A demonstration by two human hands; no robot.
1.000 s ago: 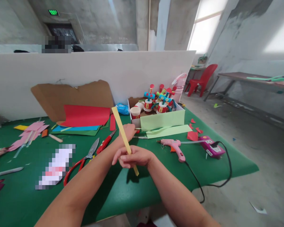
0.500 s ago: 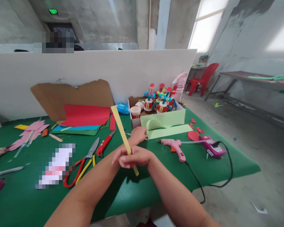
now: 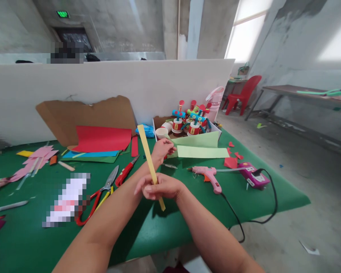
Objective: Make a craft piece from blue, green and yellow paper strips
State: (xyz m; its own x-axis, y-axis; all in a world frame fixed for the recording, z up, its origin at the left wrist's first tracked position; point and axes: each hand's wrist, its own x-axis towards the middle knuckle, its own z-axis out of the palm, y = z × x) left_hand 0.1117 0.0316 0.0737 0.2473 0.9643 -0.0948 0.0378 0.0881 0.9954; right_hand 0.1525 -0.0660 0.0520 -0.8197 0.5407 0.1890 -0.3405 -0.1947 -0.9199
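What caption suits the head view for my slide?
Right hand holds a yellow strip, left hand at pale green strips, pink glue gun lying nearby.

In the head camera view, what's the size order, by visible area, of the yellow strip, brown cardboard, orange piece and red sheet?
1. Brown cardboard
2. Red sheet
3. Yellow strip, in the right hand; nearness may enlarge it
4. Orange piece

Strip [image 3: 148, 156] is yel., desk [image 3: 153, 235] is green.
Paper [image 3: 203, 152] lt. green; glue gun [image 3: 207, 172] pink w/ orange trigger [image 3: 207, 178]; power strip [image 3: 253, 177] purple w/ blk. cable [image 3: 275, 197].
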